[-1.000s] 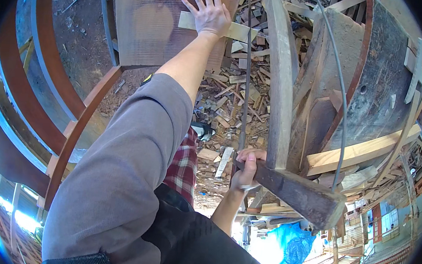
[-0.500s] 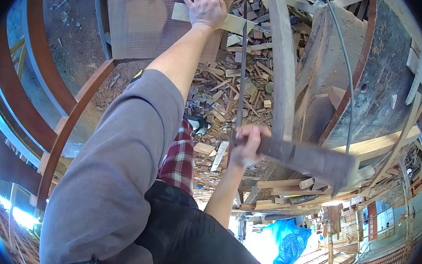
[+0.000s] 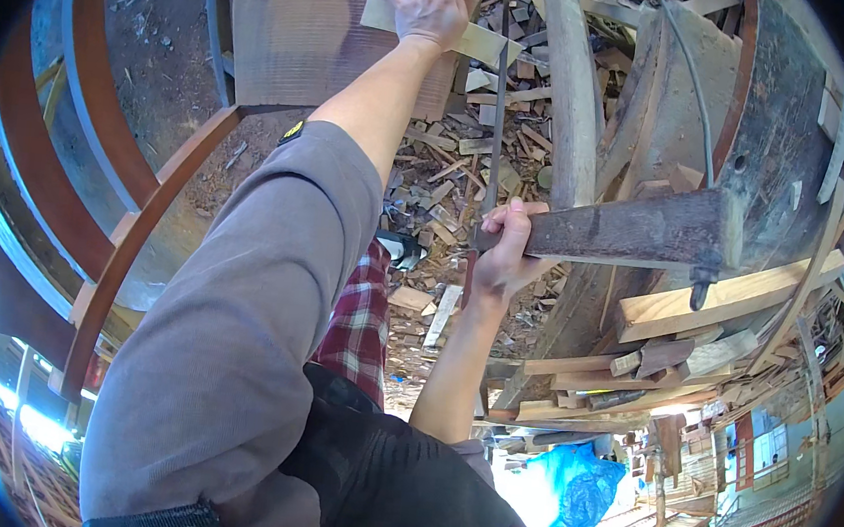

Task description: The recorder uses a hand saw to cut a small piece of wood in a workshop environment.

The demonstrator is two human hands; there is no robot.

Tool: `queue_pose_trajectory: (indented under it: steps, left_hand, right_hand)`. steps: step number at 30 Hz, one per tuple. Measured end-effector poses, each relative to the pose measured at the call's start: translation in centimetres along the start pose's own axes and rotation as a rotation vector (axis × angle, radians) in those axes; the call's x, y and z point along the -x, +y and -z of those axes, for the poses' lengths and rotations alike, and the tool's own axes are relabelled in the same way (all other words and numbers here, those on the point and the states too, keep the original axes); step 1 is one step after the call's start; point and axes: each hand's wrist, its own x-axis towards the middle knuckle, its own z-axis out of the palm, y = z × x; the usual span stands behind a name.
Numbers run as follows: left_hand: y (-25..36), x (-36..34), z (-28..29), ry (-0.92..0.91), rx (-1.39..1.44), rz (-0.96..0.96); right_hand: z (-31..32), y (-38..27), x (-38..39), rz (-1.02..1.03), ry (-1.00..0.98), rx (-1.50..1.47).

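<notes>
My left hand [image 3: 432,11] lies spread and flat on a thin pale wooden strip [image 3: 479,44]. The strip rests across a broad brown board [image 3: 296,42] and juts past its right edge. My right hand [image 3: 509,251] is wrapped around the near end of a frame saw [image 3: 626,227], by its dark wooden end arm. From that hand the narrow saw blade [image 3: 498,120] runs away from me and meets the strip's overhanging end. A grey wooden stretcher [image 3: 569,96] and a tension wire [image 3: 700,127] run alongside the blade.
Wood offcuts [image 3: 439,180] litter the ground beneath the blade. Curved reddish-brown timbers [image 3: 136,208] stand to the left. Stacked lumber [image 3: 730,296] and a large dark slab [image 3: 774,144] are on the right. A blue plastic sheet [image 3: 578,488] lies behind, near the lower edge.
My right hand has pushed the frame saw forward, away from me, with its end arm now farther up the picture. My left hand stays pressed on the strip; the view has shifted slightly.
</notes>
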Motion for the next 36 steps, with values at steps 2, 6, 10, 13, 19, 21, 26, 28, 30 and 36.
queue_pose_trajectory:
  steps: [2,6,10,13,19,21,26,28,30,36]
  left_hand:
    - [-0.1,0.0,0.1,0.008,0.002,0.006]
    - [-0.3,0.1,-0.1,0.003,-0.004,0.011]
    - [-0.2,-0.1,0.1,-0.016,0.008,0.015]
    - [-0.2,-0.2,0.6,-0.044,0.015,0.023]
    - [0.1,0.1,0.8,-0.059,0.014,0.016]
    - [0.2,-0.1,0.4,-0.045,0.015,0.018]
    - [-0.1,-0.2,0.4,-0.036,-0.003,0.012]
    - [-0.1,-0.2,0.6,-0.033,-0.013,0.014]
    - [-0.1,-0.1,0.3,-0.011,0.024,-0.001]
    - [-0.1,0.7,0.1,-0.030,0.077,-0.060]
  right_hand:
    - [-0.3,-0.7,-0.1,-0.017,-0.026,0.028]
    - [-1.0,-1.7,0.2,-0.010,-0.053,0.063]
    - [-0.8,-1.8,-1.5,-0.037,0.005,0.039]
    - [-0.5,-1.5,-1.9,-0.021,-0.003,-0.018]
    - [-2.0,-2.3,-3.7,-0.094,0.045,-0.101]
    - [-1.7,-1.9,-3.8,-0.081,0.042,-0.126]
    - [-2.2,-1.3,-1.9,0.000,-0.029,0.021]
    - [-2.2,-1.9,-2.3,-0.016,-0.049,0.046]
    - [-2.3,-2.2,-1.9,-0.026,-0.033,-0.037]
    - [-1.6,-1.4,-1.9,-0.068,0.044,-0.099]
